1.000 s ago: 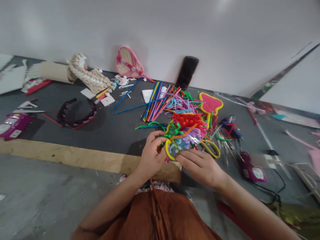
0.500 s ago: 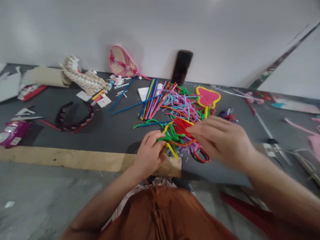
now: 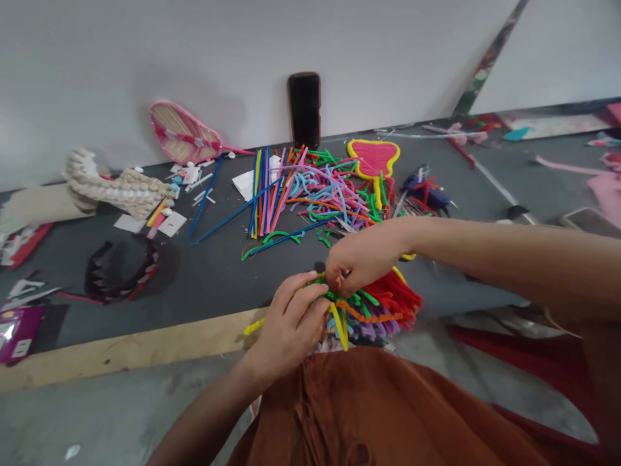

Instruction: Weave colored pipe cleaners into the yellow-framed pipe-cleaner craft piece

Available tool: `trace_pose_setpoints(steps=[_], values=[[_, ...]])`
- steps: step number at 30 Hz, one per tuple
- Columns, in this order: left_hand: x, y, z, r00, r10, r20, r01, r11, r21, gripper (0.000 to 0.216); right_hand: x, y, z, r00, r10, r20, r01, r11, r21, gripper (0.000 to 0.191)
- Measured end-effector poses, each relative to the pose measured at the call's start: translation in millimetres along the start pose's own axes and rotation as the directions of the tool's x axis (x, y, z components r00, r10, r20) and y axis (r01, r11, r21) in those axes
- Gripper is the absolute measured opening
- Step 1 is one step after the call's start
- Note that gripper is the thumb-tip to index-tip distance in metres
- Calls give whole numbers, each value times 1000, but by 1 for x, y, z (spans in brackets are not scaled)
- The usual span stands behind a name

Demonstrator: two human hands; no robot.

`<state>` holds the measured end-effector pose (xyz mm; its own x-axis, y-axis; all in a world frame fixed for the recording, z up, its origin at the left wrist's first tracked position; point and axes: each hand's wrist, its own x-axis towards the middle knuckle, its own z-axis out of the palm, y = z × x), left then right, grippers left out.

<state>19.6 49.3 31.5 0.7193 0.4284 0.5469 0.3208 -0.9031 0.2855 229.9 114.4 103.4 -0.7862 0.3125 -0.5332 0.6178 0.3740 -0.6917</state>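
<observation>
At the table's front edge lies a bundle of coloured pipe cleaners [image 3: 388, 304], red, orange, green, purple and yellow, fanned out to the right. My left hand [image 3: 294, 317] is closed around the bundle's left end, and a yellow strand pokes out to its left. Over the green strands, my right hand [image 3: 361, 259] pinches with its fingertips pressed into the bundle; which strand they grip is hidden. Behind the hands spreads a loose heap of mixed pipe cleaners [image 3: 325, 188], with straight ones [image 3: 272, 194] lying side by side at its left.
A phone [image 3: 305, 110] leans on the wall. Near it are a pink leaf-shaped fan [image 3: 184, 133], a pink-and-yellow shape on a stem [image 3: 373, 160] and a blue glue gun [image 3: 427, 188]. Further left lie a dark headband [image 3: 121, 275], a beige braided piece [image 3: 116, 184] and a purple packet [image 3: 19, 333].
My right hand has come left and down onto the green strands beside my left hand. The bundle now sits nearer my body, and the red-handled scissors no longer show. The view has turned right.
</observation>
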Motion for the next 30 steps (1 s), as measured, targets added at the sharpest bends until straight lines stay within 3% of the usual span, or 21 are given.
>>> trace_pose_setpoints(steps=[9, 15, 22, 30], values=[[2, -4, 3, 1000, 11, 17, -11, 1000, -5, 20, 3, 14, 10, 999, 23, -28, -20, 996, 89, 16], [3, -8, -1, 991, -75, 111, 85, 992, -96, 20, -5, 18, 10, 969, 110, -220, -85, 989, 122, 13], [12, -9, -5, 979, -73, 191, 105, 982, -160, 15, -12, 12, 6, 863, 72, -500, -11, 992, 123, 12], [20, -9, -12, 979, -100, 176, 125, 983, -137, 10, -10, -19, 17, 740, 19, -673, 138, 974, 178, 10]])
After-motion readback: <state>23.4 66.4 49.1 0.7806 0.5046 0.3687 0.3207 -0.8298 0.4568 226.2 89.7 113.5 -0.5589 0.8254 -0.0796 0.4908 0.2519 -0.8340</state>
